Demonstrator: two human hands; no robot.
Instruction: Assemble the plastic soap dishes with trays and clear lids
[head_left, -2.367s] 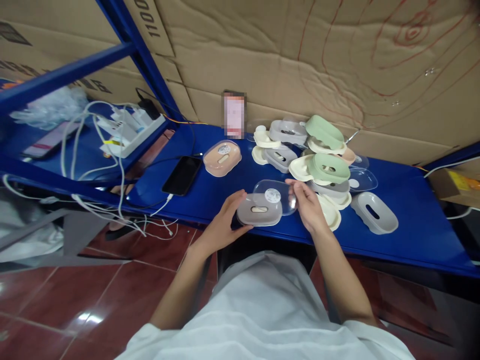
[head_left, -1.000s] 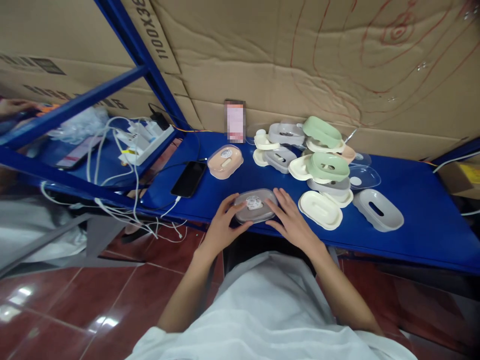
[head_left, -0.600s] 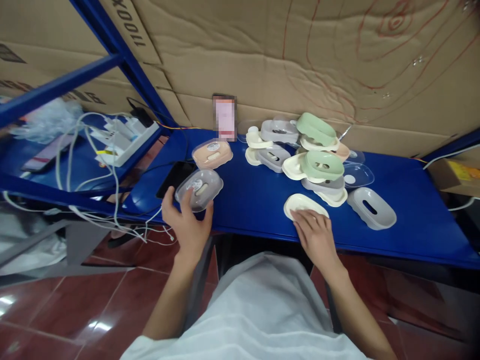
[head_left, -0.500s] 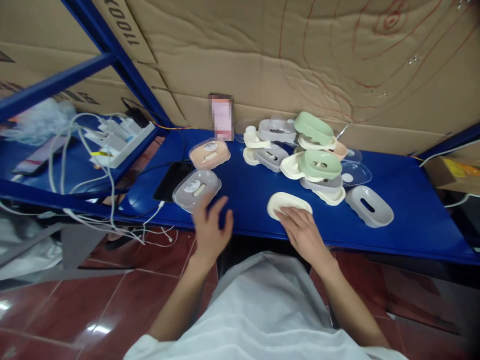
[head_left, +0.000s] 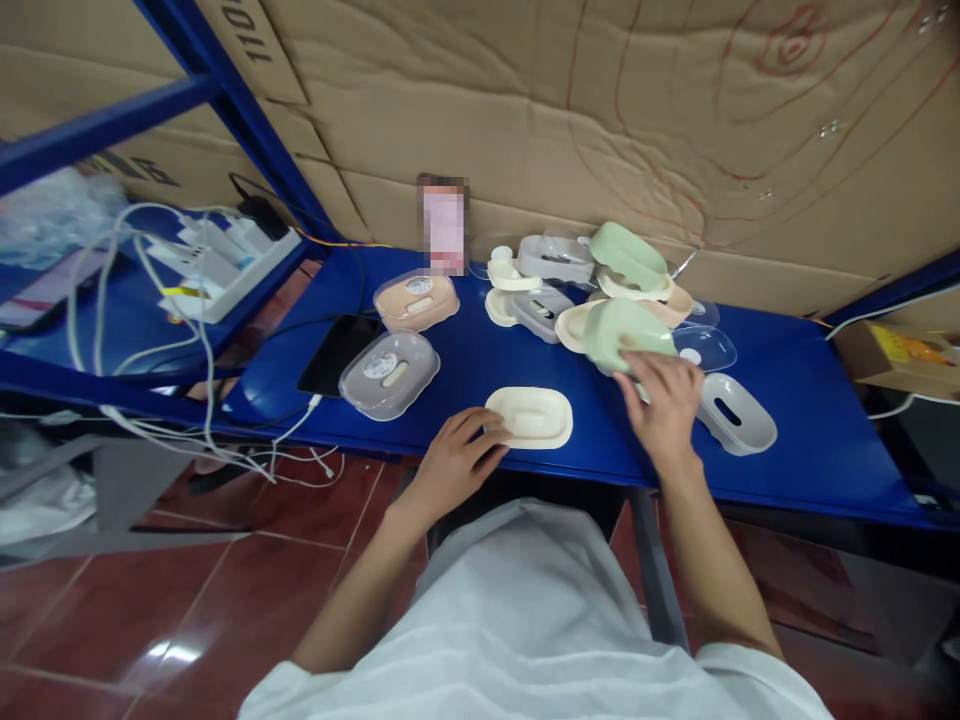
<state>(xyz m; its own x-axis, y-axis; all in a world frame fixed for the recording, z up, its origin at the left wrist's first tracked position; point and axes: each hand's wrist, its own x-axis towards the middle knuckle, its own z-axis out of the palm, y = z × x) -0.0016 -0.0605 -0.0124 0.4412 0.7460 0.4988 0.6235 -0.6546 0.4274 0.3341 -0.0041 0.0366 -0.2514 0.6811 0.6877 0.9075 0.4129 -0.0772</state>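
At the table's front edge my left hand (head_left: 466,452) has its fingers and thumb on the left end of a cream oval soap dish base (head_left: 534,416), which lies flat. Further right, my right hand (head_left: 666,400) grips the near edge of a green soap dish tray (head_left: 626,328), tilted and slightly blurred over the pile. Beneath and around it are cream bases and a grey tray (head_left: 541,312); my hand hides part of the pile. To the right of that hand lies a light grey slotted soap dish tray (head_left: 739,412).
Two clear-lidded soap dishes, one peach (head_left: 417,302) and one grey (head_left: 390,372), stand at the left beside a black phone (head_left: 337,350). Another phone (head_left: 444,225) leans on the cardboard wall. White cables (head_left: 202,370) and a power strip (head_left: 247,270) lie far left.
My right hand has left the cream base and moved right onto the green tray, which is now tilted. My left hand has come right onto the cream base, which has shifted left.
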